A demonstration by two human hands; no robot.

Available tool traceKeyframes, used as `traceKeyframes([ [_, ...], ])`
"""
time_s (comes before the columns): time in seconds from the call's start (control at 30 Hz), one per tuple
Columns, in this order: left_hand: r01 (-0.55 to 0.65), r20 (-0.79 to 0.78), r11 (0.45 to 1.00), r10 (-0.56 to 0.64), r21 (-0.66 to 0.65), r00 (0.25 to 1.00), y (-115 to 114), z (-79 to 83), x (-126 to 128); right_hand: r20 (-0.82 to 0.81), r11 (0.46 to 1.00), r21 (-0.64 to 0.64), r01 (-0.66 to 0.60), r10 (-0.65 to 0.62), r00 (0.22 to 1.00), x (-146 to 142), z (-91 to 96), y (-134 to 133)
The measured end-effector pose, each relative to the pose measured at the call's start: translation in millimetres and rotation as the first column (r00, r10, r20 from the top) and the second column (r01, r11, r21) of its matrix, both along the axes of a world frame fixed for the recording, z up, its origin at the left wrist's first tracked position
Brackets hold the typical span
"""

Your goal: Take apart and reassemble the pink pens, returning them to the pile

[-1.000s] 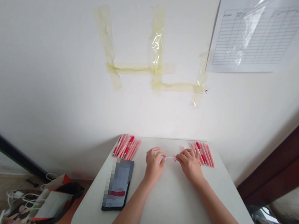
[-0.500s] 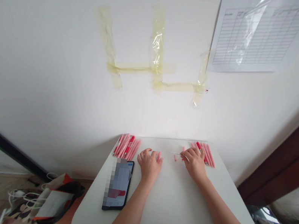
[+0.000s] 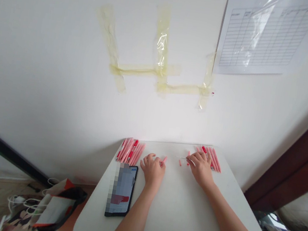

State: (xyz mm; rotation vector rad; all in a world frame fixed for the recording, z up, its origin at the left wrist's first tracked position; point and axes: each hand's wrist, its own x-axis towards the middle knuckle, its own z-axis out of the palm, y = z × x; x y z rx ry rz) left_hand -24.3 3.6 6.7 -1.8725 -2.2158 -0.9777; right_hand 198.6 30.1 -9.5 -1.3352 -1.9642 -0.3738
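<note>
My left hand (image 3: 153,169) pinches a short pink pen part (image 3: 164,159) between thumb and index finger, with its other fingers curled loosely. A thin, pale pen refill (image 3: 181,157) sticks out leftward from the fingertips of my right hand (image 3: 200,167), level above the table. Between the hands, small pink pen pieces (image 3: 180,162) lie on the white tabletop. Beyond my right hand is a row of pink pens (image 3: 216,160), partly hidden by the hand. Another bunch of pink and red pens (image 3: 131,151) lies left of my left hand.
A phone (image 3: 121,191) lies on the left of the white table (image 3: 178,214). The wall (image 3: 60,76) rises directly behind the table and bears yellowish tape (image 3: 162,42) and a printed sheet (image 3: 267,40). A bag with cables (image 3: 53,207) stands on the floor at left.
My left hand has shifted slightly left, and the pink part in it now tilts to the right. The refill in my right hand has moved a little to the right.
</note>
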Motion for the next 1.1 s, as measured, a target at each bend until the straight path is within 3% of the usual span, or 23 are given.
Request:
traceKeyframes([
  [0.37,0.164,0.149,0.982,-0.177,0.099,0.973,1.6,-0.7,0.6,0.019,1.0,0.013,0.022,-0.023,1.0,0.7,-0.5,-0.4],
  [1.1,0.206,0.122,0.973,-0.219,0.109,0.968,0.6,-1.3,1.2,0.043,0.999,0.043,-0.015,0.013,0.999,2.6,2.0,-0.2],
])
